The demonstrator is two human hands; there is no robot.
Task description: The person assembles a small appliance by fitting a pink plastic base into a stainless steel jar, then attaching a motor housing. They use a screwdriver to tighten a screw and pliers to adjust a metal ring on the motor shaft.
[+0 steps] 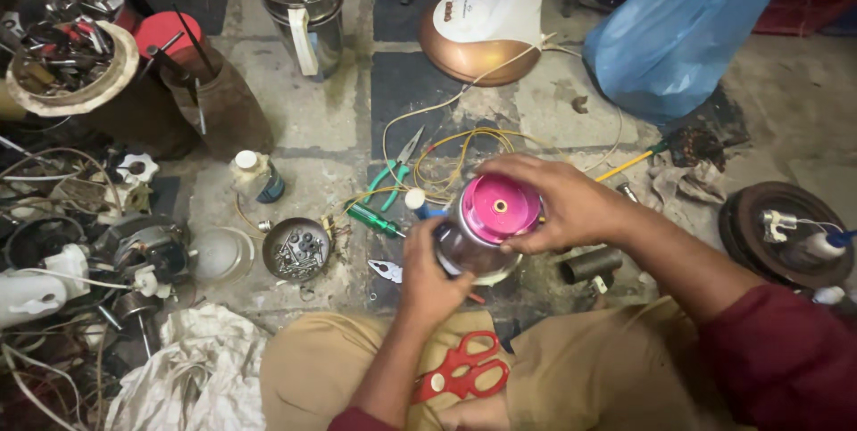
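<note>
Both my hands hold a round motor unit point(489, 226) with a pink top disc and a metal body, just above my knees. My left hand point(427, 275) grips its lower left side from below. My right hand point(555, 201) wraps over its right side and top edge. Red-handled scissors point(460, 368) lie on my lap between my legs. Green-handled pliers point(390, 174) and a green screwdriver point(373, 219) rest on the floor just beyond the motor, beside tangled yellow wires point(455, 159).
A small bowl of screws point(297, 249) sits left of my hands, with a white-capped bottle point(256, 175) behind it. A copper-and-white appliance base point(482, 29), a steel jar point(302, 7) and a blue plastic bag point(683, 29) stand farther off. Scrap parts crowd the left edge.
</note>
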